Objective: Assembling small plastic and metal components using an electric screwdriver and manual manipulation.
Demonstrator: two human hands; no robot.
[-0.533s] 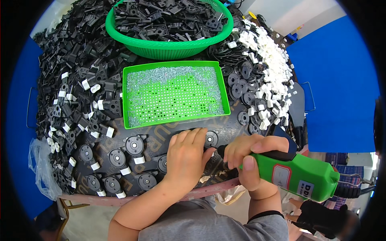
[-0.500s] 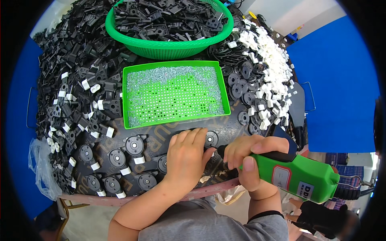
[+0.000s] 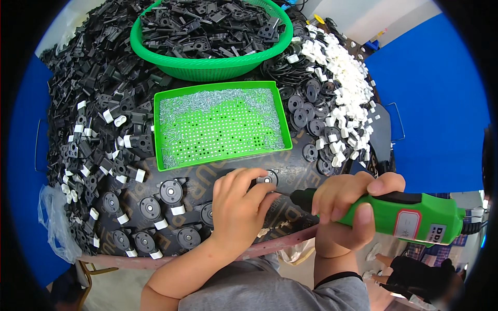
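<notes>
Across the dark table (image 3: pixel 296 173) in front of you, a heap of black plastic parts (image 3: pixel 98 67) covers the far left. At the far middle stands a green basket (image 3: pixel 207 70) full of similar parts; nearer you lies a bright green tray (image 3: pixel 223 160) of small screws (image 3: pixel 192 101). Your right hand (image 3: pixel 345 207) is wrapped around a green electric screwdriver (image 3: pixel 415 217), its long axis lying nearly crosswise, black nose to the left. Your left hand (image 3: pixel 238 199) rests on the near side of the table, fingers bent and thumb close to them; whether they grip firmly, you cannot be told. Just beyond its fingertips, ahead and slightly right, sits a black wheel (image 3: pixel 268 178), partly covered. Your left hand is the nearer one, touching it; your right is apart, to the right. The thin bit (image 3: pixel 281 194) points left, ending beside your left thumb.
</notes>
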